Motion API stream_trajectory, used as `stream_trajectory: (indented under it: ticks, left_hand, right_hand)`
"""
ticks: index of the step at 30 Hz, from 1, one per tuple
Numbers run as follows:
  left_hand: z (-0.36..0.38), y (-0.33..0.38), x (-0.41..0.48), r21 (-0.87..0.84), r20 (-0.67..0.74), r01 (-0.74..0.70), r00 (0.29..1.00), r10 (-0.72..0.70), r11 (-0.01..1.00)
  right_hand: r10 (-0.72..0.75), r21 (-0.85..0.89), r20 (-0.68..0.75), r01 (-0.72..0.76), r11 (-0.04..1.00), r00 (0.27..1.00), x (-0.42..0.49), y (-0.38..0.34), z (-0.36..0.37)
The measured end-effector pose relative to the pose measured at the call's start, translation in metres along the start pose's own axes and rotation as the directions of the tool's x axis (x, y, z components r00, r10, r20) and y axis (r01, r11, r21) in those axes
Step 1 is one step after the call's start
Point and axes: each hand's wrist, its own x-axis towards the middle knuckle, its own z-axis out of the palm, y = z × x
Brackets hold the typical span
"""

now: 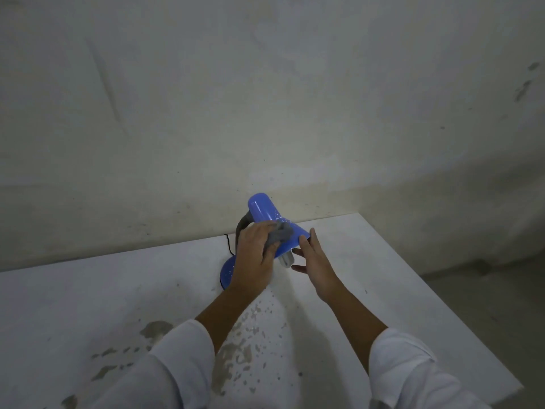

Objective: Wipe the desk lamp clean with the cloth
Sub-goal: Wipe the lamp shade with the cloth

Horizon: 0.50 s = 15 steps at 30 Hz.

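A blue desk lamp [261,208] stands near the far edge of the white table [383,284]. It has a grey bendy neck [242,225], a round blue base [227,273] and a white bulb [286,260] showing under the shade. My left hand [256,255] presses a crumpled grey cloth [280,235] against the shade's flared side. My right hand [314,261] rests on the shade's rim with its fingers spread, steadying it. Most of the base is hidden behind my left hand.
The lamp's black cord [227,243] runs off the table's back edge towards the wall [265,98]. Grey stains and chipped patches [241,343] mark the tabletop near me. The table's right edge [442,296] drops to the floor.
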Motion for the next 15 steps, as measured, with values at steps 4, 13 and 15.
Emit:
stream_trajectory:
  ticks: [4, 13, 15]
  left_hand:
    - [0.001, 0.01, -0.015, -0.011, 0.142, -0.044, 0.989, 0.045, 0.999]
    - [-0.009, 0.008, -0.005, -0.208, -0.071, 0.185, 0.976, -0.204, 0.96]
    - [-0.011, 0.008, -0.002, -0.256, -0.073, 0.211, 0.969, -0.237, 0.943]
  right_hand:
    - [0.057, 0.052, -0.009, -0.056, 0.997, 0.998, 0.002, 0.001, -0.001]
    - [-0.164, -0.152, -0.201, 0.135, 0.979, 0.966, -0.01, 0.002, -0.008]
    - [-0.335, -0.243, -0.278, 0.272, 0.931, 0.9, -0.019, 0.0, -0.005]
